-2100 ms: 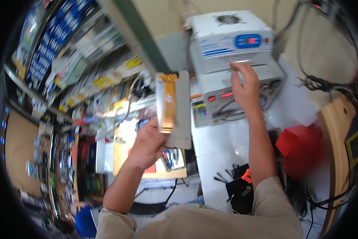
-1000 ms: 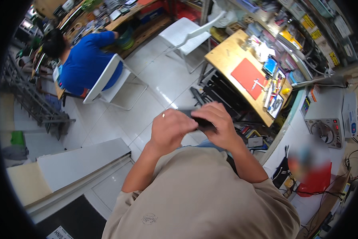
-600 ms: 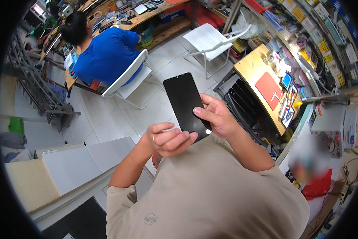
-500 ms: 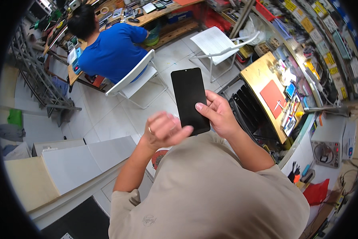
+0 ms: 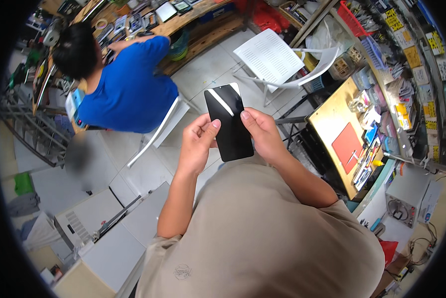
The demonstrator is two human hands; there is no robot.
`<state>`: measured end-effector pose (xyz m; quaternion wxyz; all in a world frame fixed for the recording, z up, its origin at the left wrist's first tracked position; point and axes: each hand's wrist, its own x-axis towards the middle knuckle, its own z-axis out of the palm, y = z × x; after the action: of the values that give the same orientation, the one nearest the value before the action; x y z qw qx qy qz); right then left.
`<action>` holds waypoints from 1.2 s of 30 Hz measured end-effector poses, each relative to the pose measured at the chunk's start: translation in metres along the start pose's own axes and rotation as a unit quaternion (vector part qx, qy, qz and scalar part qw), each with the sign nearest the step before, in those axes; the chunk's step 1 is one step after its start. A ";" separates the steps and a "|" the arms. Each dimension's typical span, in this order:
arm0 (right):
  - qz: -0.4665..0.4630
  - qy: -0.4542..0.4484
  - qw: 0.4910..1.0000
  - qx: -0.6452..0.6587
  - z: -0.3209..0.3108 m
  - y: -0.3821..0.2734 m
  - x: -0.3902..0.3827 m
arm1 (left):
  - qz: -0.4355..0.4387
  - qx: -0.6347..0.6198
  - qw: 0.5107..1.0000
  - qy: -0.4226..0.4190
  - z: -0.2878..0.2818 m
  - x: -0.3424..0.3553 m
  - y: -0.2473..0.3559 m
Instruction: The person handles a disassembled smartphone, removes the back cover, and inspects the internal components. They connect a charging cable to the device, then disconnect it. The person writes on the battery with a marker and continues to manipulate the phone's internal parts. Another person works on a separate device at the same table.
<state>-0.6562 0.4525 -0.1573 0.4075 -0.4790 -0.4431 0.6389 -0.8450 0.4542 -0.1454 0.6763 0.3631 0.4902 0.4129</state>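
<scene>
A black, flat, rectangular phone with a glossy screen and rounded corners point(image 5: 228, 131) is near the centre of the frame, lifted above the floor and tilted slightly, a white reflection crossing its upper end. The left hand point(image 5: 199, 140) grips its left edge, thumb on the screen; the right hand point(image 5: 263, 133) grips the right edge higher up, thumb at the border. The phone's top edge and corners are uncovered, while its lower edge meets the outline of the beige cloth shirt point(image 5: 257, 218) in the view. Beyond the top edge, open pale tiled floor point(image 5: 195, 82) runs between a seated person in a blue shirt point(image 5: 128, 94), upper left, and a white folding chair with a perforated seat point(image 5: 267, 58), upper centre. At right, well apart from the hands, the near edge of a light wooden surface point(image 5: 328, 113) slants downward, bearing an orange-red rectangular mat point(image 5: 346, 141).
</scene>
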 end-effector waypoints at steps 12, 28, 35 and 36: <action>-0.059 0.028 0.998 0.019 -0.083 -0.043 0.164 | 0.042 -0.043 0.996 0.059 0.027 0.212 0.084; -0.152 0.086 0.962 -0.210 -0.113 -0.121 0.427 | 0.058 -0.110 0.988 0.094 -0.008 0.434 0.160; -0.133 -0.130 0.958 -0.217 -0.117 -0.165 0.544 | 0.028 -0.023 0.998 0.044 -0.034 0.454 0.186; -0.146 -0.133 0.956 -0.216 -0.116 -0.167 0.560 | 0.025 -0.019 0.999 0.038 -0.036 0.456 0.188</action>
<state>-0.6445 1.0478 -0.1551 0.3205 -0.3968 -0.6854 0.5197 -0.8368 0.9484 -0.1514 0.6531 0.3466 0.4987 0.4524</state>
